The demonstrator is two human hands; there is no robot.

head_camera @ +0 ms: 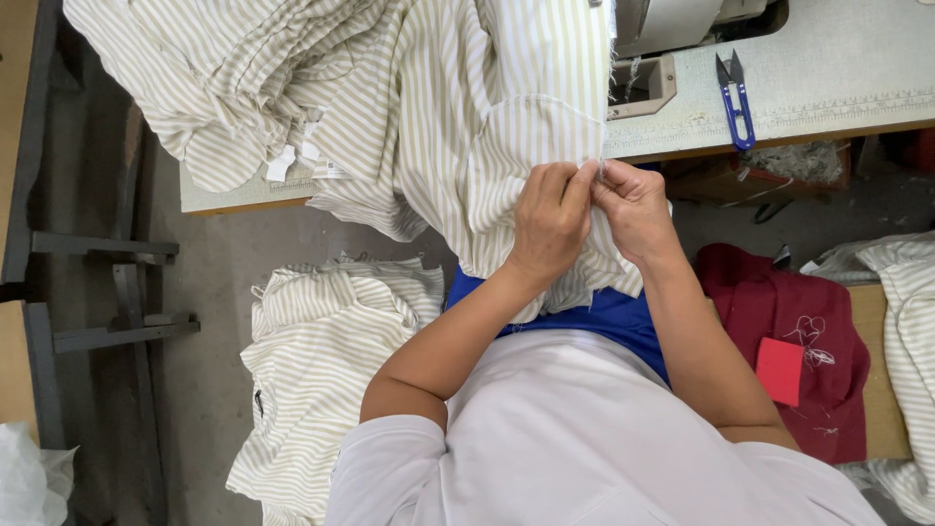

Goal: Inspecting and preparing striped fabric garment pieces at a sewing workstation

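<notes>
A cream shirt with beige stripes (487, 107) hangs off the sewing table's front edge onto my lap. My left hand (550, 219) and my right hand (633, 205) meet at its right edge, both pinching the same fold of the striped cloth close together. The fingertips of both are pressed into the fabric, just below the table edge (779, 136). A loose thread shows at the pinched spot.
Blue-handled thread snips (736, 97) lie on the table to the right, beside the sewing machine base (648, 83). More striped garments are heaped at upper left (243, 68), on the floor at left (321, 360) and at far right (911, 292). A dark red cloth (799, 331) lies on a bench.
</notes>
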